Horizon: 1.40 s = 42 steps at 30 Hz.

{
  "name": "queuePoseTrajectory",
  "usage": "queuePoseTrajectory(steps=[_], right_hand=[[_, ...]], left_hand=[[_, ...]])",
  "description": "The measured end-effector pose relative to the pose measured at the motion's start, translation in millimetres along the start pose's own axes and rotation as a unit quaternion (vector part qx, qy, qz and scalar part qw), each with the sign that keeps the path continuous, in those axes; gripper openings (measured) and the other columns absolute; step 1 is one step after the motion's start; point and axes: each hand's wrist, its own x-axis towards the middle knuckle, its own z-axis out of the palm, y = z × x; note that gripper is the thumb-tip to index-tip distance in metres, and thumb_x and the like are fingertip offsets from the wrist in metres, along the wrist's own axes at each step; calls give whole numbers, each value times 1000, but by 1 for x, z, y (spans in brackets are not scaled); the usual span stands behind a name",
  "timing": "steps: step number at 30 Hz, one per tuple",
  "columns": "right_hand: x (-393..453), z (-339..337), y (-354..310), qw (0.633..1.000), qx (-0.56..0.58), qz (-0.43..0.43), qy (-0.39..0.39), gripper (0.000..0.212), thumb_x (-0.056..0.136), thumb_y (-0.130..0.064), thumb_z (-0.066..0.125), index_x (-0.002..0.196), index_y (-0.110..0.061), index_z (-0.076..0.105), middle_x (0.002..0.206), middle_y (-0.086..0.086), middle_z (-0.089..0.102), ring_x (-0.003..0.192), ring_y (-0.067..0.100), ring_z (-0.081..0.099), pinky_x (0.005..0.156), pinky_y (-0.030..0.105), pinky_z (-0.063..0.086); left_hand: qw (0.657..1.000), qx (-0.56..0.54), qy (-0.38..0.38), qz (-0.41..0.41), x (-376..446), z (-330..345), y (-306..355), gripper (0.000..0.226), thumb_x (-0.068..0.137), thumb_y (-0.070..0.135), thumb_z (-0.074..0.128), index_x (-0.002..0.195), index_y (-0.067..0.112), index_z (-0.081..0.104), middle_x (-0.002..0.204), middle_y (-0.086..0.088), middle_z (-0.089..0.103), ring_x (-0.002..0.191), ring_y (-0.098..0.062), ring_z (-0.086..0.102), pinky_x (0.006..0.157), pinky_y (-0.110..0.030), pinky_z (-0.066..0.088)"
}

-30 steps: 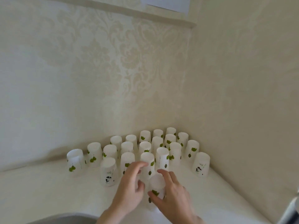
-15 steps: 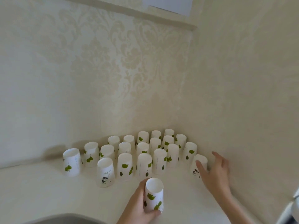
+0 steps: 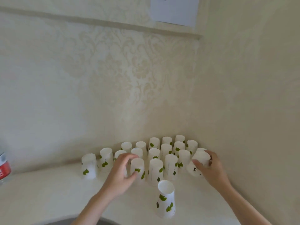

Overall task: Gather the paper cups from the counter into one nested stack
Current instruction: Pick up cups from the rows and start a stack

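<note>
Several white paper cups with green leaf prints stand upside down in a cluster (image 3: 155, 159) in the counter's corner. One more upturned cup (image 3: 166, 198) stands alone in front of them. My right hand (image 3: 209, 169) grips the rightmost cup (image 3: 200, 158), which has a small dark print and leans to the right. My left hand (image 3: 120, 172) is curled over a front-row cup that it almost wholly hides, just left of another cup (image 3: 138, 166). Its fingers are blurred and I cannot see whether they press on that cup.
The pale counter (image 3: 48, 192) meets two wallpapered walls right behind the cups. A bottle with a red label (image 3: 4, 168) stands at the far left edge. A dark curved rim (image 3: 56, 222) shows at the bottom. A white sheet (image 3: 174, 10) hangs on the wall.
My left hand let go of the front cup, which now stands alone, and moved to the front row. My right hand closed on the rightmost cup and tipped it.
</note>
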Motion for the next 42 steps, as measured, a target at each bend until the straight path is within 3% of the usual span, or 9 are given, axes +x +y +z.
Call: queuePoseTrajectory(steps=[6, 11, 20, 22, 25, 29, 36, 40, 42], right_hand=[[-35, 8, -79, 977, 24, -114, -177, 54, 74, -41, 81, 120, -38, 53, 111, -18, 63, 102, 0, 61, 75, 18, 53], [-60, 30, -64, 962, -2, -124, -244, 62, 67, -50, 81, 122, -42, 54, 112, -21, 63, 101, 2, 61, 83, 25, 59], [-50, 23, -23, 890, -95, -87, -437, 93, 70, -26, 84, 139, -53, 27, 137, -25, 39, 124, -4, 42, 109, 29, 41], [-13, 16, -24, 917, -36, -72, -392, 80, 71, -5, 72, 127, -51, 39, 134, -9, 46, 119, 9, 51, 96, 31, 51], [38, 37, -23, 972, -75, -92, -201, 58, 81, -13, 69, 131, -34, 48, 127, -4, 53, 119, 21, 53, 100, 39, 49], [48, 78, -17, 949, -235, -115, -174, 70, 83, -54, 63, 144, -29, 41, 144, -1, 51, 133, 25, 43, 106, 39, 39], [28, 76, -17, 909, -353, -172, -141, 56, 83, -57, 59, 134, -38, 51, 141, -14, 52, 135, 19, 35, 105, 40, 29], [24, 40, -46, 970, -165, -173, -54, 53, 73, -48, 75, 122, -34, 60, 114, -18, 61, 114, 15, 54, 92, 32, 42], [21, 12, -68, 982, -5, -150, -112, 49, 71, -38, 81, 115, -33, 60, 106, -17, 64, 98, 12, 64, 82, 27, 54]], left_hand=[[956, 262, -108, -78, 47, 7, 4, 67, 84, 39, 63, 142, 25, 32, 143, -3, 40, 132, -23, 38, 98, -33, 44], [925, 328, -150, -115, 59, 19, -9, 64, 84, 48, 59, 139, 25, 34, 128, -4, 57, 112, -26, 57, 89, -38, 49], [992, 9, 105, -64, 45, -28, 46, 50, 69, 32, 69, 116, 35, 53, 113, 13, 61, 94, -12, 64, 80, -33, 55], [992, -107, 60, -20, 40, -30, 77, 42, 67, 27, 71, 105, 36, 57, 103, 13, 66, 89, -9, 66, 70, -26, 58], [993, -89, -64, 41, 32, 0, 97, 40, 69, 21, 74, 104, 31, 58, 101, 8, 66, 94, -9, 65, 81, -30, 57], [988, -34, -135, 64, 21, 34, 85, 41, 69, 29, 73, 106, 33, 55, 107, 13, 62, 101, -8, 59, 92, -30, 50], [984, 9, -177, 36, 9, 47, 60, 49, 66, 39, 75, 110, 40, 53, 113, 16, 58, 107, -4, 57, 95, -32, 48], [973, 25, -228, 6, 6, 28, 52, 90, 58, 56, 83, 133, 51, 33, 136, 31, 33, 128, 17, 29, 107, -12, 28], [982, 38, -184, -16, 15, -1, 37, 97, 52, 63, 82, 134, 50, 31, 137, 34, 27, 129, 18, 22, 105, -5, 22]])
